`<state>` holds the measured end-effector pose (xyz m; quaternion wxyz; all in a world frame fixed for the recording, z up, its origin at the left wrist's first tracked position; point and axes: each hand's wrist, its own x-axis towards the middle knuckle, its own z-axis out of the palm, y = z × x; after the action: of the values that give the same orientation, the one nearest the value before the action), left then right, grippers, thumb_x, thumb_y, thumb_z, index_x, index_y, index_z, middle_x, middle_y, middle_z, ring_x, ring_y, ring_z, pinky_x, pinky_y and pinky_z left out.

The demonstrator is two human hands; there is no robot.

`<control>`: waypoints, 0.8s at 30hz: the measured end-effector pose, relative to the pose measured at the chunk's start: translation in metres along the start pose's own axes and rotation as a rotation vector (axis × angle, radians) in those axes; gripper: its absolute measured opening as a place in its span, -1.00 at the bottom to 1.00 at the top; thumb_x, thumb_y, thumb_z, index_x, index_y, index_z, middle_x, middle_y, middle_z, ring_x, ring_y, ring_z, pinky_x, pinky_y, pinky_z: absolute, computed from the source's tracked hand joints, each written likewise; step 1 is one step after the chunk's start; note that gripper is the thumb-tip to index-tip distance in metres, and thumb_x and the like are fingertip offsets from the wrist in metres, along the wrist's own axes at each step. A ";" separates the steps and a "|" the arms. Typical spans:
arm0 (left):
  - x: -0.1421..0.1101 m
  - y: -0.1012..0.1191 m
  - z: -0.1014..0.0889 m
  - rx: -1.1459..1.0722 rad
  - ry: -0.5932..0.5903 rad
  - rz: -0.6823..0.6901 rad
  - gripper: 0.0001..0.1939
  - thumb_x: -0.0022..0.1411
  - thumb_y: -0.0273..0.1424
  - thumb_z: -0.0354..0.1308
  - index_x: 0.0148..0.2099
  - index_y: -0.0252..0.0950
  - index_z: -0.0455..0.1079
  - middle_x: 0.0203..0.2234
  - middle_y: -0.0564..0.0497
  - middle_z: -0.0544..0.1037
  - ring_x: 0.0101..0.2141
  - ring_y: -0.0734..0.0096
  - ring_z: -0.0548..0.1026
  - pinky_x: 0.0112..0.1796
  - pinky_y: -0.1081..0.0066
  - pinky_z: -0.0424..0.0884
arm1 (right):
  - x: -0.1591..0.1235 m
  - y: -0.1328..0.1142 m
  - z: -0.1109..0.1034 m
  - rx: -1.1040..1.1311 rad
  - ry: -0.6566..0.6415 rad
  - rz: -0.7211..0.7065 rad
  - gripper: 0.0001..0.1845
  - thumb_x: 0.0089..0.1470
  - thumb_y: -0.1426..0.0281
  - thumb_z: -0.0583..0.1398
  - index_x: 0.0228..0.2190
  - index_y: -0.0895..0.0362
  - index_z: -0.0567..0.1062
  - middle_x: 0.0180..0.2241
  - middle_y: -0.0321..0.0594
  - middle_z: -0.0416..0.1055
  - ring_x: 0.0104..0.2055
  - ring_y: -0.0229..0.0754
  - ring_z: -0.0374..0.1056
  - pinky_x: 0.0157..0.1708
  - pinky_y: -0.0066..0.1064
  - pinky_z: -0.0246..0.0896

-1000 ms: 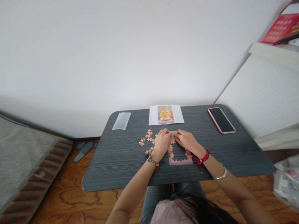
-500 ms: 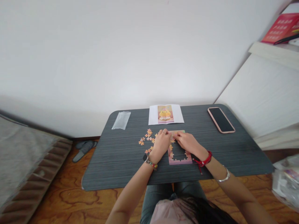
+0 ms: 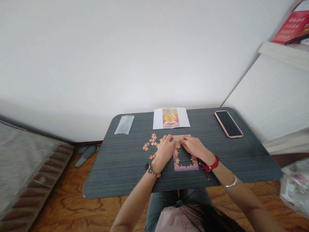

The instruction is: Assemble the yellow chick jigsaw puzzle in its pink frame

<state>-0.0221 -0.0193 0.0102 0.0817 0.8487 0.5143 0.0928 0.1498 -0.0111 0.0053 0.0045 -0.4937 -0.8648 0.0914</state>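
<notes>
A partly assembled jigsaw puzzle (image 3: 185, 168) lies on the table, its pink and orange border surrounding a dark gap in the middle. My left hand (image 3: 166, 149) rests over its upper left edge, fingers bent and closed against it. At the upper part of the puzzle, my right hand (image 3: 193, 145) has its fingertips pinched close to the left ones. Whatever is between the right fingertips is too small and covered to make out. Loose puzzle pieces (image 3: 154, 138) are scattered left of my left hand, some partly hidden by it.
Behind the puzzle lies a white sheet (image 3: 158, 119) with a printed yellow character. A clear plastic bag (image 3: 124, 124) is at the table's back left, and a phone (image 3: 229, 124) at the back right. The dark table (image 3: 116, 167) stands against a white wall. Slippers (image 3: 85, 155) lie on the floor.
Both hands stay at the top of the puzzle with only slight finger movement. The view has shifted a little; the puzzle and loose pieces look unchanged.
</notes>
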 end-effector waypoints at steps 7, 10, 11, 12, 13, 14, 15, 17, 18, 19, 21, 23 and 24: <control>-0.019 0.007 -0.004 0.029 -0.066 -0.068 -0.78 0.26 -0.46 -0.08 -0.27 -0.25 0.41 -0.34 -0.04 0.33 -0.26 0.36 0.32 -0.26 0.43 0.32 | -0.005 0.006 -0.010 0.025 0.050 0.033 -0.72 0.21 0.37 -0.02 -0.24 0.11 0.47 -0.29 -0.16 0.37 -0.29 -0.22 0.34 -0.34 -0.48 0.14; -0.022 0.008 -0.002 0.039 -0.066 -0.072 -0.77 0.28 -0.44 -0.10 -0.25 -0.25 0.40 -0.35 -0.04 0.33 -0.29 0.37 0.33 -0.29 0.43 0.32 | -0.004 0.005 -0.009 0.027 0.047 0.000 -0.74 0.20 0.39 -0.01 -0.26 0.13 0.47 -0.29 -0.16 0.38 -0.30 -0.22 0.34 -0.34 -0.48 0.14; -0.022 0.009 -0.001 0.043 -0.060 -0.065 -0.77 0.28 -0.43 -0.10 -0.25 -0.25 0.40 -0.36 -0.03 0.33 -0.29 0.37 0.33 -0.28 0.43 0.32 | -0.004 0.005 -0.008 0.035 0.048 -0.017 -0.74 0.20 0.40 -0.01 -0.25 0.13 0.47 -0.28 -0.16 0.38 -0.29 -0.22 0.34 -0.32 -0.47 0.15; -0.022 0.009 0.001 0.047 -0.050 -0.055 -0.77 0.28 -0.43 -0.10 -0.24 -0.25 0.39 -0.37 -0.03 0.33 -0.30 0.38 0.33 -0.27 0.43 0.32 | -0.003 0.004 -0.007 0.045 0.051 -0.034 -0.74 0.19 0.41 0.00 -0.24 0.12 0.48 -0.27 -0.16 0.39 -0.27 -0.22 0.34 -0.30 -0.47 0.16; -0.021 0.009 0.002 0.050 -0.038 -0.046 -0.77 0.28 -0.43 -0.10 -0.24 -0.25 0.39 -0.37 -0.03 0.33 -0.30 0.38 0.33 -0.27 0.43 0.32 | -0.003 0.004 -0.005 0.056 0.056 -0.048 -0.75 0.19 0.42 0.00 -0.24 0.12 0.48 -0.25 -0.17 0.39 -0.26 -0.22 0.34 -0.29 -0.46 0.17; -0.021 0.008 0.004 0.052 -0.027 -0.040 -0.77 0.29 -0.42 -0.10 -0.24 -0.24 0.39 -0.38 -0.02 0.33 -0.29 0.38 0.33 -0.27 0.43 0.32 | -0.003 0.004 -0.003 0.065 0.062 -0.057 -0.75 0.18 0.42 0.01 -0.24 0.11 0.48 -0.25 -0.17 0.40 -0.25 -0.21 0.34 -0.27 -0.46 0.17; -0.020 0.008 0.005 0.055 -0.020 -0.037 -0.77 0.29 -0.42 -0.11 -0.24 -0.24 0.39 -0.38 -0.02 0.32 -0.29 0.38 0.33 -0.28 0.44 0.32 | -0.002 0.004 -0.001 0.071 0.068 -0.064 -0.75 0.18 0.43 0.01 -0.23 0.11 0.48 -0.25 -0.17 0.40 -0.24 -0.21 0.35 -0.26 -0.46 0.18; -0.020 0.006 0.008 0.060 -0.010 -0.043 -0.78 0.29 -0.42 -0.10 -0.24 -0.24 0.38 -0.38 -0.02 0.32 -0.30 0.37 0.33 -0.29 0.45 0.32 | -0.003 0.005 0.003 0.074 0.081 -0.071 -0.74 0.18 0.43 0.01 -0.24 0.11 0.49 -0.26 -0.17 0.41 -0.25 -0.21 0.35 -0.26 -0.45 0.20; -0.019 0.006 0.009 0.061 -0.005 -0.048 -0.78 0.28 -0.41 -0.10 -0.24 -0.24 0.38 -0.38 -0.02 0.31 -0.30 0.37 0.33 -0.29 0.44 0.32 | -0.003 0.006 0.005 0.075 0.088 -0.073 -0.73 0.19 0.42 0.01 -0.23 0.11 0.49 -0.27 -0.16 0.41 -0.26 -0.21 0.36 -0.27 -0.44 0.21; -0.019 0.005 0.010 0.061 -0.001 -0.050 -0.80 0.28 -0.41 -0.09 -0.23 -0.23 0.38 -0.38 -0.02 0.31 -0.30 0.37 0.32 -0.29 0.44 0.32 | -0.003 0.006 0.006 0.077 0.097 -0.074 -0.73 0.19 0.42 0.00 -0.23 0.11 0.49 -0.28 -0.16 0.42 -0.28 -0.22 0.36 -0.28 -0.44 0.21; -0.019 0.004 0.012 0.058 0.009 -0.048 -0.81 0.27 -0.41 -0.07 -0.21 -0.22 0.37 -0.39 -0.01 0.31 -0.30 0.37 0.32 -0.28 0.44 0.32 | -0.004 0.007 0.008 0.086 0.112 -0.082 -0.73 0.18 0.43 0.01 -0.23 0.11 0.49 -0.28 -0.15 0.42 -0.29 -0.22 0.37 -0.30 -0.44 0.22; -0.019 0.004 0.014 0.056 0.016 -0.049 -0.81 0.27 -0.42 -0.07 -0.19 -0.21 0.37 -0.40 -0.01 0.31 -0.30 0.37 0.32 -0.28 0.44 0.33 | -0.004 0.008 0.009 0.095 0.122 -0.092 -0.74 0.18 0.44 0.01 -0.22 0.11 0.49 -0.26 -0.15 0.42 -0.28 -0.22 0.37 -0.29 -0.44 0.22; -0.019 0.004 0.014 0.054 0.020 -0.050 -0.81 0.27 -0.42 -0.08 -0.18 -0.21 0.36 -0.40 -0.01 0.31 -0.31 0.37 0.32 -0.28 0.44 0.33 | -0.004 0.008 0.009 0.097 0.123 -0.096 -0.74 0.17 0.44 0.02 -0.21 0.11 0.48 -0.26 -0.15 0.42 -0.27 -0.22 0.37 -0.29 -0.44 0.22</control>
<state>-0.0233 -0.0383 -0.0038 0.0556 0.8364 0.5386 0.0853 0.1575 -0.0122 -0.0042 0.0861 -0.4556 -0.8801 0.1024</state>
